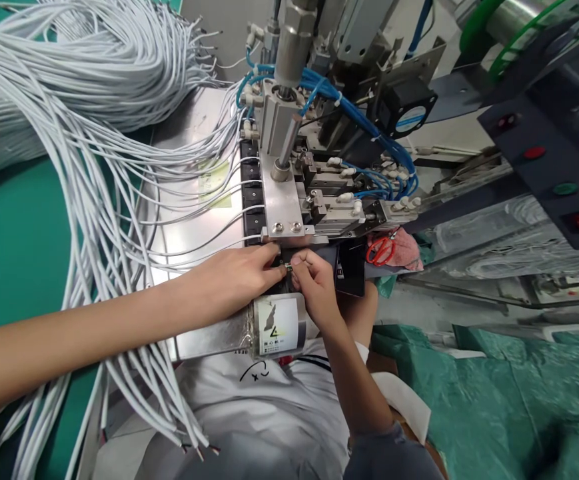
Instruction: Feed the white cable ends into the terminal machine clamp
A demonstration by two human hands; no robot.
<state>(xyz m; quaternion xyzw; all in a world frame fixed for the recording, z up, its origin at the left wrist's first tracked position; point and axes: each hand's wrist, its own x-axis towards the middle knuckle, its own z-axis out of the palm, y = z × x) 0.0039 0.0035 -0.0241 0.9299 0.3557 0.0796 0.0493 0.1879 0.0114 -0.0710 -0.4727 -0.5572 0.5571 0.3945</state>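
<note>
Head view: from where I stand, a small metal piece (pixel 288 267), too tiny to identify, lies between the two hands, its long axis seemingly crosswise. The right hand (pixel 318 280) has a narrow pinch on its near end; the left hand (pixel 242 270) reaches its thumb to the other, though I can't tell whether that grip is closed. A bolted metal plate (pixel 282 207) blocks the space just beyond; white cables (pixel 134 87) crowd the left, a warning label (pixel 279 327) sits nearer the body.

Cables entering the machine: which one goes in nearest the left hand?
The lowest white cable, entering just above the left hand; the others enter farther up, along the black blocks.
</note>
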